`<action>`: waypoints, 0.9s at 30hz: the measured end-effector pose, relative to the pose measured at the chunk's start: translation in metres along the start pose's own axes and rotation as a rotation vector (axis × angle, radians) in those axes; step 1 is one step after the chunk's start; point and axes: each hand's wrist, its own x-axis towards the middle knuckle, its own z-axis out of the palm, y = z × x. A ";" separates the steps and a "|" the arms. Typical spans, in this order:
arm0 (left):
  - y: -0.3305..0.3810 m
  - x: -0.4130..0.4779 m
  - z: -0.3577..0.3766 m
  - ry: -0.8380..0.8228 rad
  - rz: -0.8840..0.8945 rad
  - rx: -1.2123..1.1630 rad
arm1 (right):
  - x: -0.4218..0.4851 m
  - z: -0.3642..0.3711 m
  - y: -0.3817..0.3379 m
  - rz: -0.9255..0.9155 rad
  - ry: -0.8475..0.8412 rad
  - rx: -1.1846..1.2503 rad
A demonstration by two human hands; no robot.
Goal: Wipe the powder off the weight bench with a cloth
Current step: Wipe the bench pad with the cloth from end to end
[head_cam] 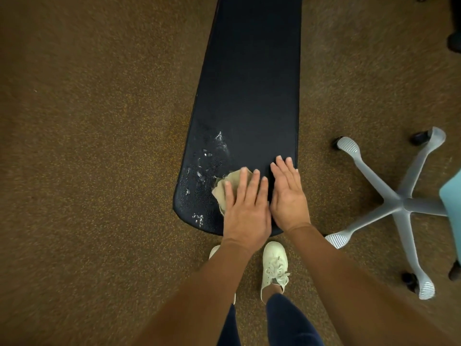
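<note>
At bench (249,83) near end: left hand (245,208) flat, pressing soft, light cloth (225,186); right hand (288,196) open, empty; powder (212,156) beside.

Head view, indoor light, moderately dim and warm; the carpet (99,146) reads amber-brown. Light diffuse, apparently from overhead: shadows soft, faint one beneath the office chair base (399,206). Black bench pad (249,83) shows a weak dull sheen, no hard glare; white powder (212,156) stands out by contrast. Wide-angle distortion: bench edges bow, forearms balloon toward the bottom edge. Corners darken. Carpet smears at the frame edges; centre reasonably sharp, slightly soft overall.
</note>
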 end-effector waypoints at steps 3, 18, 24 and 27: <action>-0.008 0.004 0.002 -0.050 -0.038 0.051 | -0.002 0.000 0.000 -0.023 -0.011 -0.011; -0.056 0.028 -0.014 -0.064 0.082 0.153 | -0.004 0.004 -0.008 -0.010 -0.077 -0.239; -0.067 0.036 -0.017 0.041 -0.166 0.157 | 0.003 0.006 -0.016 0.029 -0.099 -0.272; -0.033 0.024 -0.006 0.016 -0.305 0.102 | 0.009 0.006 -0.022 0.034 -0.110 -0.266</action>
